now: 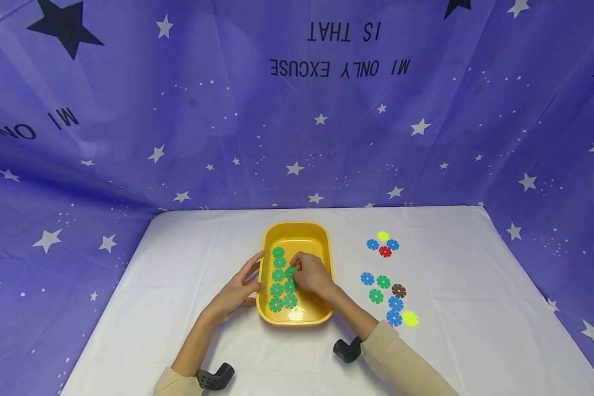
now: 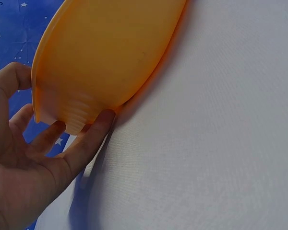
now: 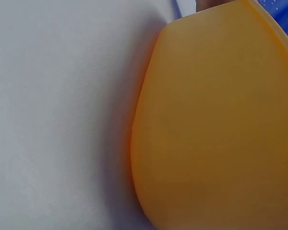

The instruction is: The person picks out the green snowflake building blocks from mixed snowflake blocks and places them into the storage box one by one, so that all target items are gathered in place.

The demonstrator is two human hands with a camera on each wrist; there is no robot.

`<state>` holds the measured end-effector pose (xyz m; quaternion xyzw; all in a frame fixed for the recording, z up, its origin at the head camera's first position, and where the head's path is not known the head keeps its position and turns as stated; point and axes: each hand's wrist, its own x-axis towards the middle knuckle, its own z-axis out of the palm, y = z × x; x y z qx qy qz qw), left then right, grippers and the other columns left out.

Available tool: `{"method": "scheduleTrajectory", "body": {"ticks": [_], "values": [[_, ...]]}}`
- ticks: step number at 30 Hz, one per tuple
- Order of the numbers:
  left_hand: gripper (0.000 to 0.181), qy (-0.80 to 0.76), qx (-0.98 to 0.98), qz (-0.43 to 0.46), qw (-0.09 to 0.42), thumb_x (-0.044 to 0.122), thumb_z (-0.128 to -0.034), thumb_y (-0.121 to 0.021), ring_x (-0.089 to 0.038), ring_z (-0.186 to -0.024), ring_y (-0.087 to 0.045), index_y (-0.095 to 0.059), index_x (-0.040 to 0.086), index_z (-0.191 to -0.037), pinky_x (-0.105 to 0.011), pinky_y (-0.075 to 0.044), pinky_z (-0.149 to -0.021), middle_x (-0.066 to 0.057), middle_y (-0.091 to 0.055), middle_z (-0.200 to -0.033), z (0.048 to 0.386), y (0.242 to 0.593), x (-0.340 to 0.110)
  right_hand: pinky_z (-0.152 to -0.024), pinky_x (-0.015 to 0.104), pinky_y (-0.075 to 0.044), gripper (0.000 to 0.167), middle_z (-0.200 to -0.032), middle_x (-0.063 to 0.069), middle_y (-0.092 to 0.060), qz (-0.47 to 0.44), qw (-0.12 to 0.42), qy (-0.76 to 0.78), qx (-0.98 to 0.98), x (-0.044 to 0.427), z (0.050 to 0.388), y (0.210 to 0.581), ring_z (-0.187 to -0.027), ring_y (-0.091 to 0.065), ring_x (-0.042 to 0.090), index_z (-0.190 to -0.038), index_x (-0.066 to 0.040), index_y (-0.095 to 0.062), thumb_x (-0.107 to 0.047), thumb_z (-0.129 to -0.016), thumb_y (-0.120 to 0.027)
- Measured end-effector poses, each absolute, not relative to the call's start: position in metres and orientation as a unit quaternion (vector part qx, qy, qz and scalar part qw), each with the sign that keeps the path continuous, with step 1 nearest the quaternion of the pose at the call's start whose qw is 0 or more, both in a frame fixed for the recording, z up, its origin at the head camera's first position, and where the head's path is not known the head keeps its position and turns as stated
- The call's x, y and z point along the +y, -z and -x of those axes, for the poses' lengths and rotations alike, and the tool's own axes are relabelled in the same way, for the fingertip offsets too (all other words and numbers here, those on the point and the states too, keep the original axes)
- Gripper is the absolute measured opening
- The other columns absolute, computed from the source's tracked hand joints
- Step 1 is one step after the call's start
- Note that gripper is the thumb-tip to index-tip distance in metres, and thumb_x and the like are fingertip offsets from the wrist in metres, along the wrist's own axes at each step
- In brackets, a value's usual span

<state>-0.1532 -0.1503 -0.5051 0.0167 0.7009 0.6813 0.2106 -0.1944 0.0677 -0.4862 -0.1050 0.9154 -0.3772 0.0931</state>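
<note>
A yellow tray [image 1: 297, 323] lies on the white table, with two columns of green notched discs [image 1: 276, 289] inside it. My right hand [image 1: 313, 273] reaches into the tray and pinches a green notched disc [image 1: 290, 273] at the top of the right column; the fingertips partly cover it. At the tray's left side my left hand [image 1: 235, 291] rests with spread fingers. The left wrist view shows these fingers [image 2: 93, 134] touching the tray's outer wall [image 2: 105, 52]. In the right wrist view the tray wall [image 3: 211, 120] fills much of the picture, and my right hand is hidden.
Right of the tray lie loose notched discs: a red disc [image 1: 385, 252], a brown disc [image 1: 399, 290], and several blue, green and yellow ones. A pink edge peeks out by my right sleeve [image 1: 401, 357]. A purple starred cloth [image 1: 297, 137] hangs behind the table.
</note>
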Motion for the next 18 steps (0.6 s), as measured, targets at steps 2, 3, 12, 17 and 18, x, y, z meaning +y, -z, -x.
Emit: {"method": "scheduleTrajectory", "body": {"ticks": [2, 3, 12, 17, 18], "values": [[0.085, -0.681, 0.701, -0.016, 0.21, 0.009, -0.0855, -0.062, -0.045, -0.139, -0.035, -0.026, 0.034, -0.158, -0.048, -0.056, -0.087, -0.013, -0.015, -0.165, 0.153, 0.505, -0.15, -0.067, 0.027, -0.046, 0.02, -0.081, 0.0, -0.057, 0.104, 0.09, 0.381, 0.914, 0.069, 0.194, 0.484, -0.075, -0.052, 0.016, -0.102, -0.004, -0.068, 0.001, -0.083, -0.067], [0.085, -0.681, 0.702, -0.017, 0.21, 0.009, -0.0855, -0.062, -0.045, -0.14, -0.034, -0.026, 0.034, -0.158, -0.048, -0.056, -0.087, -0.013, -0.014, -0.165, 0.153, 0.505, -0.15, -0.068, 0.028, -0.047, 0.02, -0.083, 0.0, -0.058, 0.103, 0.089, 0.384, 0.913, 0.069, 0.193, 0.483, -0.077, -0.053, 0.016, -0.103, -0.004, -0.069, 0.0, -0.083, -0.066], [0.084, -0.678, 0.705, -0.017, 0.207, 0.009, -0.0862, -0.062, -0.045, -0.141, -0.032, -0.026, 0.035, -0.158, -0.049, -0.055, -0.088, -0.013, -0.015, -0.165, 0.153, 0.505, -0.151, -0.059, 0.028, -0.053, 0.016, -0.088, 0.001, -0.066, 0.102, 0.064, 0.47, 0.874, 0.092, 0.187, 0.449, -0.069, -0.061, 0.016, -0.106, -0.003, -0.069, -0.007, -0.09, -0.067], [0.084, -0.68, 0.703, -0.017, 0.206, 0.008, -0.0866, -0.063, -0.045, -0.142, -0.03, -0.026, 0.034, -0.158, -0.049, -0.055, -0.088, -0.013, -0.015, -0.165, 0.153, 0.506, -0.151, -0.062, 0.029, -0.056, 0.014, -0.089, 0.001, -0.066, 0.086, 0.036, 0.49, 0.867, 0.122, 0.184, 0.439, -0.071, -0.063, 0.019, -0.104, -0.007, -0.07, -0.006, -0.091, -0.069], [0.084, -0.681, 0.703, -0.018, 0.206, 0.008, -0.0867, -0.063, -0.045, -0.141, -0.031, -0.026, 0.034, -0.158, -0.049, -0.055, -0.087, -0.013, -0.016, -0.164, 0.153, 0.506, -0.151, -0.063, 0.029, -0.056, 0.015, -0.089, 0.002, -0.066, 0.083, 0.033, 0.491, 0.866, 0.13, 0.183, 0.438, -0.073, -0.064, 0.021, -0.105, -0.006, -0.071, -0.006, -0.091, -0.069]]}}
